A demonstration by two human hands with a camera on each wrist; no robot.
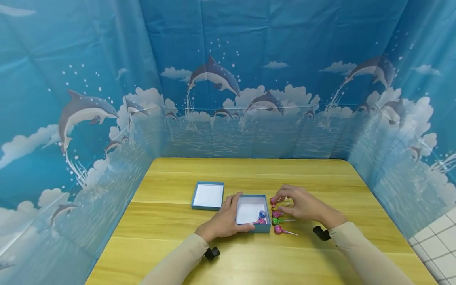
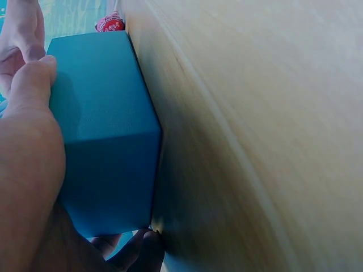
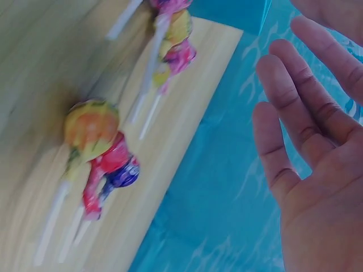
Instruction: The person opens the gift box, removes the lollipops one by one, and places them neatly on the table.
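Observation:
A blue box (image 1: 251,208) with a white inside stands uncovered on the table. My left hand (image 1: 223,219) grips its left side, thumb along the front wall and fingers toward the back; the left wrist view shows the thumb (image 2: 37,79) against the blue box (image 2: 108,85). Inside lie a blue-wrapped lollipop (image 1: 262,214) and a pink one (image 1: 261,221). Right of the box my right hand (image 1: 301,202) is over a column of lollipops, fingertips by the farthest pink one (image 1: 272,200). In the right wrist view its fingers (image 3: 283,90) are extended, with nothing between them.
A shallow blue lid (image 1: 208,195), white inside, lies left of the box. Nearer lollipops in the column include a green one (image 1: 276,221) and a pink one (image 1: 279,229). A dolphin-print curtain (image 1: 228,130) surrounds the yellow wooden table (image 1: 171,237).

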